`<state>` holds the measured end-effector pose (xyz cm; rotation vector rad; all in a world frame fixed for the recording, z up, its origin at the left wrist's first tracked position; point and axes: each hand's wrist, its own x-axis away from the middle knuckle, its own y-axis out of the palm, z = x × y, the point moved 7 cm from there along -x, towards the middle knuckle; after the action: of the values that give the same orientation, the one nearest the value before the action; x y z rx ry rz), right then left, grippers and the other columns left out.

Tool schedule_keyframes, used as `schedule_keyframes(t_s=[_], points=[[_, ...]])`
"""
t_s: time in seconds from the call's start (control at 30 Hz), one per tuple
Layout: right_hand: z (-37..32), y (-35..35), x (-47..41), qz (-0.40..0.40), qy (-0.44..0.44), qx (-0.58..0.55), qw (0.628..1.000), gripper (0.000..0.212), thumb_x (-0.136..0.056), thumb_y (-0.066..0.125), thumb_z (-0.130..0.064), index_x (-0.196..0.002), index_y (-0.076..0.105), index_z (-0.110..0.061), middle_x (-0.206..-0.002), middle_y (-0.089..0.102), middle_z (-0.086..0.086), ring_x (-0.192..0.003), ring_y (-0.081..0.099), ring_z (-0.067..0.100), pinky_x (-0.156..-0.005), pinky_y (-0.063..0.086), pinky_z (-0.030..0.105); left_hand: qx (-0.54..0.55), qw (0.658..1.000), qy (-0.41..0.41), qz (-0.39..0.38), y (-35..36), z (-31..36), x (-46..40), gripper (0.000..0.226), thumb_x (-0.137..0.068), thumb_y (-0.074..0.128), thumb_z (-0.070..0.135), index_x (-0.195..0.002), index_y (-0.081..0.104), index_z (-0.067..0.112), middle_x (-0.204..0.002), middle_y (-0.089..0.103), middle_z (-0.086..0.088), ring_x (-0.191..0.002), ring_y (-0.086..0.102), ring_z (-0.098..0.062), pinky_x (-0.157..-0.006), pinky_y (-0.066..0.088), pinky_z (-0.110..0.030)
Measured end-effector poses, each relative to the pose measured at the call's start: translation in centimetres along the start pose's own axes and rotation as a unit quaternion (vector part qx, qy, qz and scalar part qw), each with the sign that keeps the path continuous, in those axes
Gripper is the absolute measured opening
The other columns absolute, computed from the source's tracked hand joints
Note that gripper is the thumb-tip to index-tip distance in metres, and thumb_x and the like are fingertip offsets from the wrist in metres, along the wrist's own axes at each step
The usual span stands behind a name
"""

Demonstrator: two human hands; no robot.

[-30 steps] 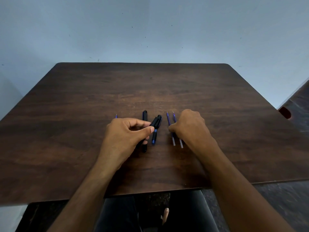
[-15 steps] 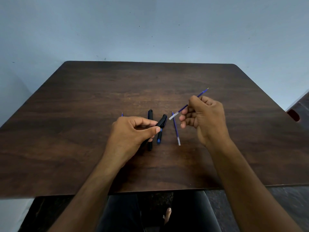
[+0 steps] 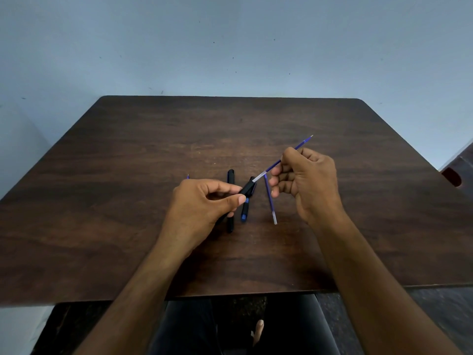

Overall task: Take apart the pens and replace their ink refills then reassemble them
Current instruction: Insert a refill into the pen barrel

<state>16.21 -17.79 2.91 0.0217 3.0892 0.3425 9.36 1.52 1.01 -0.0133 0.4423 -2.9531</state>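
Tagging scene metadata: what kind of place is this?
Probably a plain indoor room with a simple desk, not a workshop. Cues: a dark wood-grain table, a bare pale blue wall directly behind it, and only pen parts such as a loose refill on top.

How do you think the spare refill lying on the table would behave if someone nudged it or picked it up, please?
The spare refill is a thin round tube lying flat on the smooth table, so a sideways nudge would probably roll it. It looks very light for its length and likely flexes a little. Being so slim and flat on the wood, it may need a fingertip pinch to lift.
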Motion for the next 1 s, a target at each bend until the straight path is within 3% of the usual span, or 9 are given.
schedule_keyframes(t_s=[0.37,0.63,0.9,1.0], points=[[2.5,1.6,0.7,-0.093,0.057,0.026,0.994,0.007,-0.089,0.062,-0.002,-0.083,0.064,0.001,-0.069,0.069,0.017,-0.052,0.062,0.025,-0.045,0.050,0.032,-0.030,0.999,0.030,0.014,-0.3,0.7,-0.1,0.020,-0.079,0.081,0.020,-0.087,0.074,0.037,-0.077,0.075,0.020,-0.068,0.072,0.000,-0.059,0.051,-0.009],[3.2,1.6,1.1,-0.127,0.081,0.044,0.988,0.014,-0.089,0.069,-0.006,-0.076,0.069,-0.005,-0.072,0.071,0.021,-0.056,0.064,0.026,-0.049,0.053,0.034,-0.031,0.999,0.025,0.017,-0.2,0.2,-0.4,0.019,-0.078,0.081,0.020,-0.091,0.076,0.033,-0.080,0.077,0.016,-0.068,0.073,-0.005,-0.061,0.056,-0.015],[3.3,1.4,1.1,-0.133,0.097,0.052,0.985,0.009,-0.088,0.071,-0.005,-0.080,0.072,-0.001,-0.071,0.070,0.017,-0.057,0.064,0.024,-0.050,0.053,0.034,-0.043,0.998,0.039,0.015,-0.2,0.5,-0.4,0.022,-0.078,0.081,0.020,-0.086,0.074,0.039,-0.078,0.075,0.021,-0.067,0.072,-0.001,-0.059,0.053,-0.011],[3.3,1.2,1.1,-0.134,0.105,0.039,0.985,0.016,-0.088,0.072,-0.007,-0.092,0.071,0.008,-0.073,0.071,0.017,-0.058,0.065,0.023,-0.051,0.054,0.033,-0.047,0.998,0.045,0.015,-0.3,0.4,-0.5,0.022,-0.078,0.081,0.020,-0.086,0.074,0.039,-0.078,0.075,0.022,-0.067,0.072,0.000,-0.059,0.053,-0.010]])
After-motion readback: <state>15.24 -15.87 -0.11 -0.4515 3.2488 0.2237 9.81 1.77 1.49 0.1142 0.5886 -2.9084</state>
